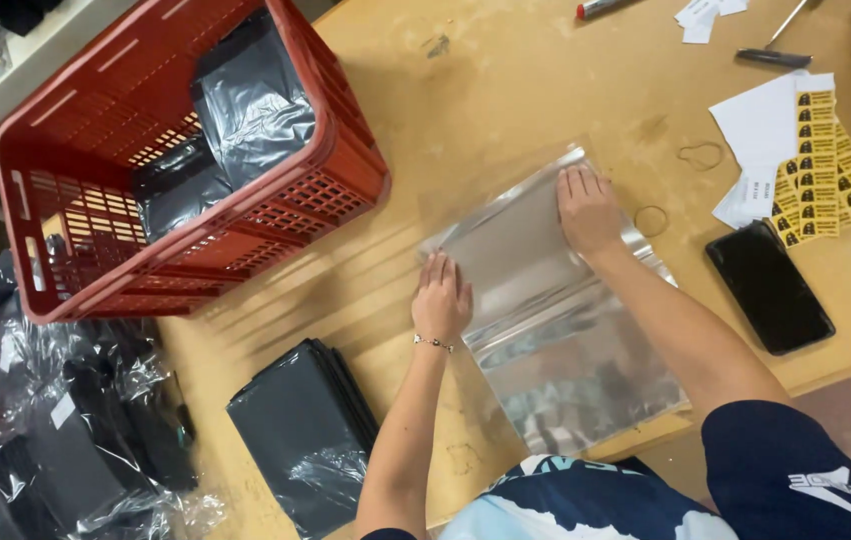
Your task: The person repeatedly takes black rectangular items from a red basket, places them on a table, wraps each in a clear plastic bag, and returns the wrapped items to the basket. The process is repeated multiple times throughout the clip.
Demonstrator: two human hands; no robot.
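A large clear plastic bag [555, 320] lies flat on the wooden table [505, 90]. My left hand [442, 295], with a thin bracelet at the wrist, rests palm down on the bag's left edge. My right hand [585, 208] presses flat on the bag's far corner, fingers together. Neither hand grips anything; both lie on the plastic.
A red slatted crate [345, 170] holds dark grey bagged packs [245, 100]. A stack of dark bags [305, 430] lies by my left arm. A black phone [767, 285], yellow label sheets [825, 165], white paper, two rubber bands [650, 220] and a pen [773, 58] lie to the right. Plastic-wrapped dark items [65, 440] pile at lower left.
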